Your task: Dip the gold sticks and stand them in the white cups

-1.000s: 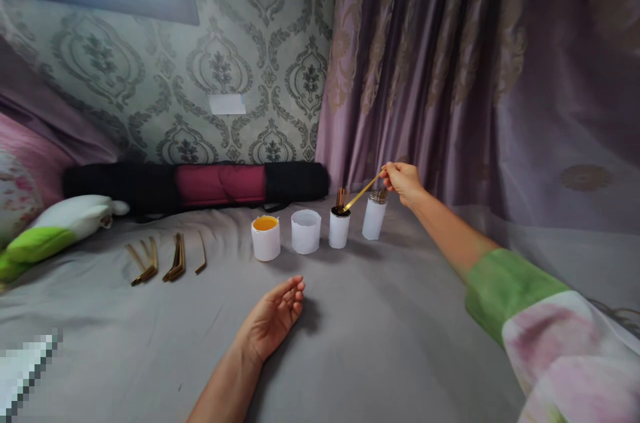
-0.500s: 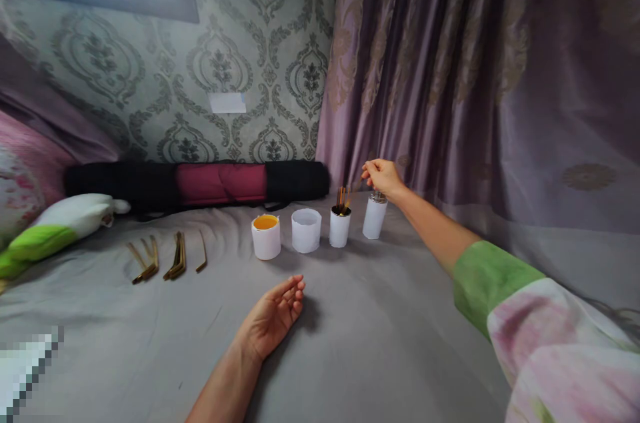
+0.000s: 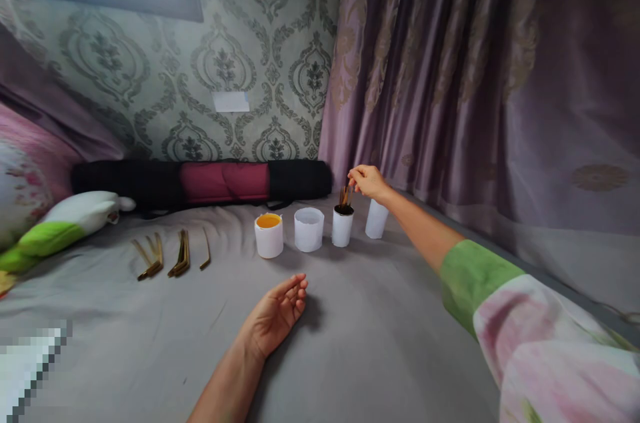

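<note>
My right hand (image 3: 369,181) is closed in a pinch just above a narrow white cup (image 3: 341,229). A thin stick appears to be between its fingertips, though it is hard to tell from the brown sticks (image 3: 345,197) standing in that cup. Behind my right wrist is another narrow white cup (image 3: 377,219), its top hidden. Two wider white containers stand to the left: a tub (image 3: 309,233) with a pale inside and a tub with an orange inside (image 3: 269,239). My left hand (image 3: 277,316) rests on the grey sheet, palm turned up, fingers loosely curled and holding nothing.
Several bent gold-brown straws (image 3: 181,256) lie in groups on the left of the grey sheet (image 3: 350,356). Behind them are a white-and-green plush toy (image 3: 75,223) and a long black-and-maroon roll (image 3: 225,181) along the wall. A purple curtain (image 3: 450,76) hangs at the right.
My right hand has moved left, from above the far-right narrow cup to above the narrow cup with the brown sticks. My left hand stays in place; the view has shifted slightly.
</note>
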`<state>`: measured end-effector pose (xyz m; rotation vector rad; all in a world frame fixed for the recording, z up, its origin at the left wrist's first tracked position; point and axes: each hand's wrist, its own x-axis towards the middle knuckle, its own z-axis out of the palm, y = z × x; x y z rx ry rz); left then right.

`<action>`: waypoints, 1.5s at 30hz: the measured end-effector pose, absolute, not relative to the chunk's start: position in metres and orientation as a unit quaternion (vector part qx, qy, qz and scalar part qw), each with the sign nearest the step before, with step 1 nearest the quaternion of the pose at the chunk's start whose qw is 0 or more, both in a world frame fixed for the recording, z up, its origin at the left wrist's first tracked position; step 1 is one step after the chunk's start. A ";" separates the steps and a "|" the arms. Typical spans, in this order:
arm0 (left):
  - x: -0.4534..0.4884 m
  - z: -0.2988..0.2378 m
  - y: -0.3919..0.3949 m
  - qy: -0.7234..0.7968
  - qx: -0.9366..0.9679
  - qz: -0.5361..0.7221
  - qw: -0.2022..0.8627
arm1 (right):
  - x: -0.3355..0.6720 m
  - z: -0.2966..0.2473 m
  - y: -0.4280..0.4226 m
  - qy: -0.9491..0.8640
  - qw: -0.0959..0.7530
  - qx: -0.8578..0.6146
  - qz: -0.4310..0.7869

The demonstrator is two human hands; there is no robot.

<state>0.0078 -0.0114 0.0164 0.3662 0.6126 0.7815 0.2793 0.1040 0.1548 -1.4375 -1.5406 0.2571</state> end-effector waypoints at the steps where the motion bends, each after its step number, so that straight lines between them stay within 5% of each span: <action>1: 0.008 0.017 -0.011 0.292 0.175 0.372 0.863 | 0.279 0.154 0.105 -0.642 0.479 -0.590 0.101; 14: 0.007 0.015 -0.009 0.291 0.172 0.372 0.864 | 0.267 0.143 0.109 -0.672 0.383 -0.628 0.079; 45: 0.009 0.016 -0.012 0.287 0.167 0.371 0.867 | 0.257 0.134 0.108 -0.662 0.370 -0.649 0.067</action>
